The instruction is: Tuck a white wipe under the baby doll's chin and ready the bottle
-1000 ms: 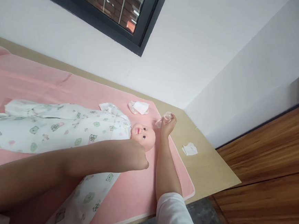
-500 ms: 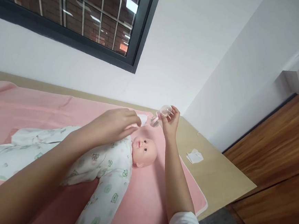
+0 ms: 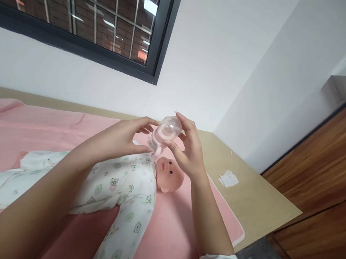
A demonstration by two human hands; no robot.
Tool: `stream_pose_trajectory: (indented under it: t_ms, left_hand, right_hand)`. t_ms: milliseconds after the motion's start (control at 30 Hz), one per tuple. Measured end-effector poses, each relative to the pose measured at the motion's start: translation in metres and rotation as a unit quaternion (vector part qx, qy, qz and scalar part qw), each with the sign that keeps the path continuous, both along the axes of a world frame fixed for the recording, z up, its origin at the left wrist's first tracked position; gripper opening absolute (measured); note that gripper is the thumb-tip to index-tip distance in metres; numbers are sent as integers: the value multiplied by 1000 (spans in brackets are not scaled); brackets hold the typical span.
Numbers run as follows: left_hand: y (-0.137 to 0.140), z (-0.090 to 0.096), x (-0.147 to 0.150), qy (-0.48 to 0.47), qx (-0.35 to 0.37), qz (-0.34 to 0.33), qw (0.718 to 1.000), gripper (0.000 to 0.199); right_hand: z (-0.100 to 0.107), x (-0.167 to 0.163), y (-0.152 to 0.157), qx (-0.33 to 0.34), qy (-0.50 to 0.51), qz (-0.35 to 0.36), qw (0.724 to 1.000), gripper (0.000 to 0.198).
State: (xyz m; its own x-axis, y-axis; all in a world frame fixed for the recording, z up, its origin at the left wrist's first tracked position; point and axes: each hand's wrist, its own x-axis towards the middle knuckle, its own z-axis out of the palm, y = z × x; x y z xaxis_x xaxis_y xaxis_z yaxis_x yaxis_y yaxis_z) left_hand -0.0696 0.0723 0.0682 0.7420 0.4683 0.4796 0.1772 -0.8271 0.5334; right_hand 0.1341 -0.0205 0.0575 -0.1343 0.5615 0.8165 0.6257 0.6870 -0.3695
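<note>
A baby bottle (image 3: 160, 135) with a clear domed cap and pink parts is held tilted above the doll's head, its cap end toward the right. My right hand (image 3: 188, 148) grips the cap end between thumb and fingers. At the other end, my left hand (image 3: 131, 134) closes around the bottle's body, thumb below and fingers above; part of the grip is hidden. Beneath lies a baby doll (image 3: 169, 177) on its back, dressed in a white outfit (image 3: 126, 189) with green animal prints. My left forearm crosses over the doll's body.
A pink blanket (image 3: 168, 225) covers much of the wooden table (image 3: 253, 203). Near the right side of the tabletop lies a crumpled white tissue (image 3: 228, 178). Behind are a white wall (image 3: 215, 62) and a dark-framed window (image 3: 152, 63); wooden panels (image 3: 328, 165) stand at the right.
My right hand has brought the bottle left and nearer, over the doll's head. My left hand has left the spot by the doll's chest and now meets the bottle.
</note>
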Motion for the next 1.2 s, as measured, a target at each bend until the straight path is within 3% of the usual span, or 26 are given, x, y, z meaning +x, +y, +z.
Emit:
stream_pose_trajectory:
  t_ms: [200,300,400,533,733,833,967,1200]
  left_hand:
    - [-2,-2,9,-23,-36,29,999,55]
    - [-1,-2,12,-44,-59,42,996,54]
    - [-1,2,12,-39,-70,11,997,50]
    - [-5,3,14,-28,-68,17,997,46]
    - [-9,-3,20,-72,-14,132,989,69]
    - [-8,-3,21,-89,30,160,983,66]
    - [-7,-4,20,-87,85,165,979,60]
    - [-2,-8,21,-78,118,144,979,55]
  right_hand:
    - [-12,-15,8,-15,46,34,998,77]
    - [-18,-22,13,-13,53,26,998,71]
    - [-19,-24,13,-3,55,28,998,65]
    - [-14,-22,8,13,36,12,999,68]
    - [-10,-19,6,12,9,-40,999,66]
    - [-12,-20,7,9,8,-55,998,65]
    - [-12,-22,7,-3,5,-89,996,64]
    - [-9,-18,4,-11,-7,-121,993,42]
